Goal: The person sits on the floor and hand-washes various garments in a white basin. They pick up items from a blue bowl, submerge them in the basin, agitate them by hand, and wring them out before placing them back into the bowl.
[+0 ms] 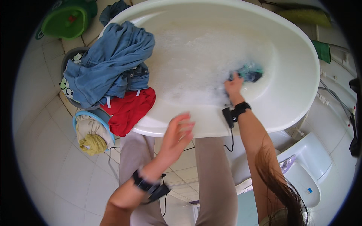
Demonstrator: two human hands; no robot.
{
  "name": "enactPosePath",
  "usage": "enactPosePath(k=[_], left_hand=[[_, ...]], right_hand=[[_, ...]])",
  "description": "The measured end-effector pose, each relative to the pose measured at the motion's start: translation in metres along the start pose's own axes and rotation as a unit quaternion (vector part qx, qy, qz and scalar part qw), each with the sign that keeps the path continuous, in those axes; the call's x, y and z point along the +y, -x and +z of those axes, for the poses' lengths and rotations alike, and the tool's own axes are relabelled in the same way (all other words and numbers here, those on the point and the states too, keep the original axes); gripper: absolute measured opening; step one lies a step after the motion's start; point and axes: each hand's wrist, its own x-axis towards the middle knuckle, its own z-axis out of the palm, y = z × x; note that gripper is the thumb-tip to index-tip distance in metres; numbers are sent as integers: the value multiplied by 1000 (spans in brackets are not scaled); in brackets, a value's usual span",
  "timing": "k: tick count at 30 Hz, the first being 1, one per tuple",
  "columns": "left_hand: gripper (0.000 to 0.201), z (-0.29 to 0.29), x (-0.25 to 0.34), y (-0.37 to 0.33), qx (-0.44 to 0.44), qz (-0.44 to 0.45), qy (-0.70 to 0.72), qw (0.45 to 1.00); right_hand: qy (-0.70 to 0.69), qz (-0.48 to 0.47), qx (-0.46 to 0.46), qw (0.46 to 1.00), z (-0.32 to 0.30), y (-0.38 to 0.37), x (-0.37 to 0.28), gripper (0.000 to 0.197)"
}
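Note:
My right hand (234, 87) reaches over the near rim of a white bathtub (296, 49) into the water. Its fingers are closed on a wet dark cloth with teal patches (250, 71), which lies half sunk in the foamy water (188, 56). My left hand (178, 133) hangs in front of the tub's near rim, slightly smeared by motion. Its fingers are apart and nothing is in them. To its left, a red garment (130, 109) with white drawstrings drapes over the rim, below a heap of blue denim clothing (109, 60).
A grey basin (68, 62) stands under the denim on the left. In front of it, a light-blue basin (78, 124) holds beige and yellow cloth (93, 144). A green plastic tub (62, 26) sits at the far left. A toilet (305, 177) and several pipes occupy the right side.

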Motion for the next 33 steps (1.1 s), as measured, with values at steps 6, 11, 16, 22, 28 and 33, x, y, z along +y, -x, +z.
enactPosePath(k=[6,11,16,22,28,33], left_hand=[[87,8,-37,-138,178,-205,164,948],[42,-24,-39,-160,111,-163,246,949],[26,-10,-35,-138,166,-120,296,933],[54,-24,-26,-124,179,-191,182,948],[88,-48,-45,-158,195,-238,133,942],[45,-39,-47,-190,244,-117,245,931]], right_hand=[[-457,4,-310,834,-85,50,-127,23],[-479,58,-308,820,-127,84,-176,11],[-401,-26,-154,903,-101,48,-184,20],[-258,-13,-98,961,-45,-32,-123,35],[-103,-1,-156,982,-13,-12,-142,76],[-380,-15,-286,880,-20,26,-170,42]])
